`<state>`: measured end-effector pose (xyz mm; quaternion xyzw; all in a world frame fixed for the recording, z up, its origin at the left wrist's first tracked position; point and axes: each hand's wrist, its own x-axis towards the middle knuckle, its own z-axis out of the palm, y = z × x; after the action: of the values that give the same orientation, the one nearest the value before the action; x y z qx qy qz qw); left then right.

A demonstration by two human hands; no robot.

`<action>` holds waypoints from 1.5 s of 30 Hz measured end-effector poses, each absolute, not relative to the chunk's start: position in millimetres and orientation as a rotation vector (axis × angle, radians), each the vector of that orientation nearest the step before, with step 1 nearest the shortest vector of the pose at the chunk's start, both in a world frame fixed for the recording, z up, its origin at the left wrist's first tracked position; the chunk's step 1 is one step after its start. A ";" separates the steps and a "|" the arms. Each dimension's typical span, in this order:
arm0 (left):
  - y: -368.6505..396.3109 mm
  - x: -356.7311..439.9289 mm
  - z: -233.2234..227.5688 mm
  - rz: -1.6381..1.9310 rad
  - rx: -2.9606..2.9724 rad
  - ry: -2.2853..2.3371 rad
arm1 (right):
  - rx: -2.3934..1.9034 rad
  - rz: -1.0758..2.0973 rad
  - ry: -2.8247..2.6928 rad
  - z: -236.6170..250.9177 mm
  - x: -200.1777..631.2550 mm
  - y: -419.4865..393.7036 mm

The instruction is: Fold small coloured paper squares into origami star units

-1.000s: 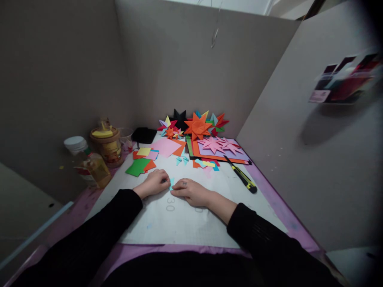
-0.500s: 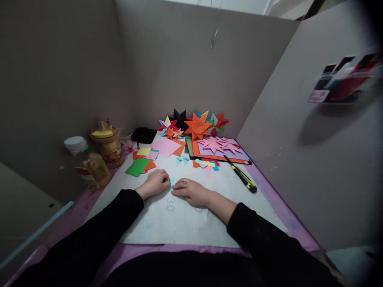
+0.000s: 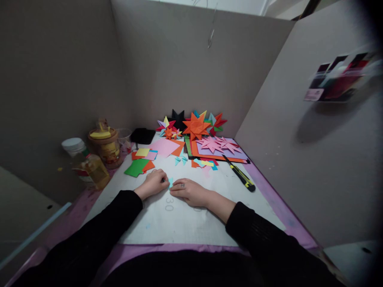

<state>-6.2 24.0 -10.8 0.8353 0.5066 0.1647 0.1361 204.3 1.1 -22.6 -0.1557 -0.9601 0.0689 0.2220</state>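
Now, far-left edge: oil bottle (image 3: 89,167) and jar (image 3: 105,145) | mat (image 3: 185,223) middle: left hand (image 3: 154,182) curled, fingertips pinching small cyan paper piece (image 3: 170,182) | right hand (image 3: 190,191) flat, fingers pressing its other side | far edge: paper stars (image 3: 196,126) | right edge: utility knife (image 3: 241,178)

Plain grey partition walls (image 3: 179,67) close in the desk (image 3: 278,207) from nine o'clock round to three. A purple cover lies over the desk, with a white mat (image 3: 185,223) at its centre. Light falls brightest at twelve o'clock; the near corners are dim.
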 end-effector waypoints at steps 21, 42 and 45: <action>27.7 -18.5 -14.4 0.672 2.231 1.672 | -0.537 -0.128 -2.878 -9.7 199.1 -13.8; 23.2 -18.8 -12.5 0.572 2.310 1.735 | -0.566 -0.005 -2.753 -13.9 200.5 -13.8; 24.0 -20.5 -12.5 0.556 2.304 1.736 | -0.553 0.066 -2.716 -16.2 201.8 -13.8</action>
<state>-20.5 24.0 -12.5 0.7801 0.5879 0.1882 0.1016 201.8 -13.8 -16.2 -0.1959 -0.9631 0.0234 0.1833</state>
